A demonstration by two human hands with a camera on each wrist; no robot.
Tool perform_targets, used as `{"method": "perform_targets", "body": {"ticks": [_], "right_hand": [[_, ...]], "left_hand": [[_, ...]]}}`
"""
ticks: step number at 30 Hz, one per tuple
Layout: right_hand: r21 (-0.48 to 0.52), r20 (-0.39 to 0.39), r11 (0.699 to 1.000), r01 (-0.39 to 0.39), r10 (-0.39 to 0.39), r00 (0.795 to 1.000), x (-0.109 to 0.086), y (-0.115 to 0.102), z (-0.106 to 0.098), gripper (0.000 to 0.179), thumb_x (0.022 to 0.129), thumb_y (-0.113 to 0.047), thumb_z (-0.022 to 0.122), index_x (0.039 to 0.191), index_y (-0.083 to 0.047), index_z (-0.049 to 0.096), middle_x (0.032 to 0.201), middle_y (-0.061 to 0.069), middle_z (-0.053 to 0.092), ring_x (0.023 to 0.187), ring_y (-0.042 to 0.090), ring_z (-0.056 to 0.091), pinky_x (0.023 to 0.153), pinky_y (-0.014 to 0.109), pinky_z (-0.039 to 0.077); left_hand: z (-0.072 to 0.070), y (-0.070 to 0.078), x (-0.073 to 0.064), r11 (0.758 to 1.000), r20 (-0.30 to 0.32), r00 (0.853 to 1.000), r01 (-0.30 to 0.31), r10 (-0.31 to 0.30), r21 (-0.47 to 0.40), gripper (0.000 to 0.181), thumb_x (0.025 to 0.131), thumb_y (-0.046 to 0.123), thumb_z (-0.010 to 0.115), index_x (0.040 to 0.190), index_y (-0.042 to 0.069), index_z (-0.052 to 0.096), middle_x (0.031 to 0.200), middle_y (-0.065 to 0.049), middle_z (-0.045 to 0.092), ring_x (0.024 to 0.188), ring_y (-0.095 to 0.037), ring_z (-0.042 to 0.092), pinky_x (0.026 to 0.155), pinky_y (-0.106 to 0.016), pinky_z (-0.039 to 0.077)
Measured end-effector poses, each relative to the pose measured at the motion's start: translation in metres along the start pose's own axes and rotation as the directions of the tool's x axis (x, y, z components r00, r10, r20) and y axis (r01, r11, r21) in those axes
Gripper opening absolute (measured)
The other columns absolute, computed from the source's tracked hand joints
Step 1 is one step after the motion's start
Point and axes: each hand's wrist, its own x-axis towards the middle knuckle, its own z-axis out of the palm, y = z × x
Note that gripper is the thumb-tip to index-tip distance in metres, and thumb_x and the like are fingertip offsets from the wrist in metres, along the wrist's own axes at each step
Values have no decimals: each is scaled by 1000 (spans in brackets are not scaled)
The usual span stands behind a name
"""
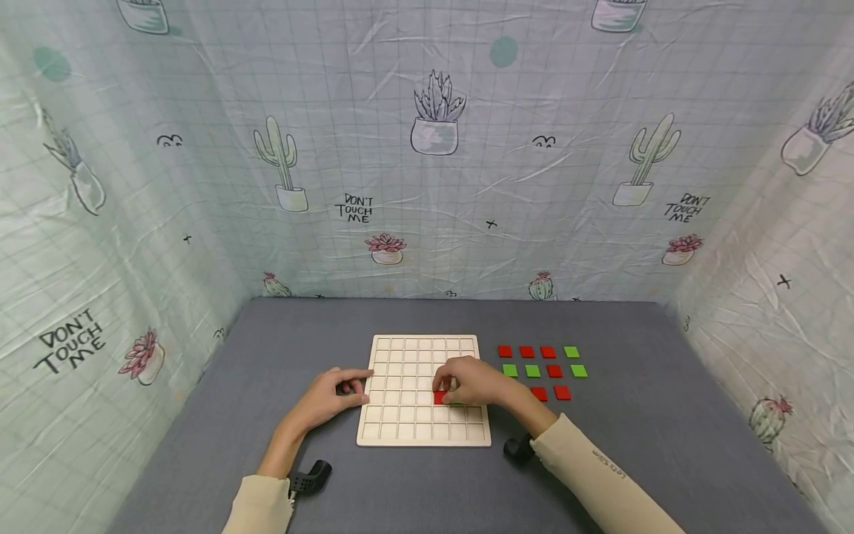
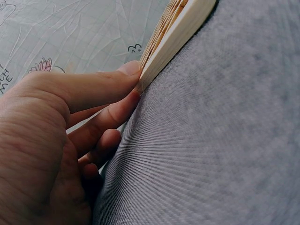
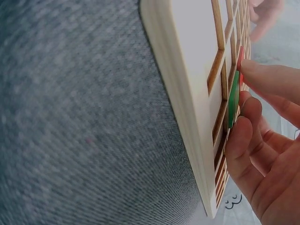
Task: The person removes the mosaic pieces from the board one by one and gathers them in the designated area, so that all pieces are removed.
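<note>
A pale wooden grid board (image 1: 400,426) lies flat on the table. My left hand (image 1: 323,397) is at its left side, thumb and index finger extended to the edge; the left wrist view has the thumb tip (image 2: 130,69) against the rim. Over the board's right half, my right hand (image 1: 470,378) pinches a green square tile (image 3: 233,101) between thumb and fingertips, close over the grid. Beside it a red tile (image 1: 439,398) sits in a cell, partly covered by the hand in the head view.
Several loose red tiles (image 1: 526,351) and green tiles (image 1: 571,351) lie in rows on the grey tabletop (image 1: 634,415) right of the board, some near the right forearm. Patterned cloth (image 1: 400,178) hangs at the back and both sides. Each wrist carries a black camera mount (image 1: 310,478).
</note>
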Motion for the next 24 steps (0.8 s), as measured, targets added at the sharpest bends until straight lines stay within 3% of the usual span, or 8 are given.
{"method": "perform_targets", "body": {"ticks": [24], "right_hand": [[7, 14, 1000, -15, 15, 1000, 4, 2, 0, 15, 88, -8, 79, 98, -17, 72, 89, -3, 68, 76, 7, 55, 72, 26, 46]], "left_hand": [[2, 0, 1, 1000, -9, 1000, 6, -6, 5, 46, 92, 31, 79, 134, 15, 70, 86, 13, 69, 80, -8, 51, 76, -26, 41]]}}
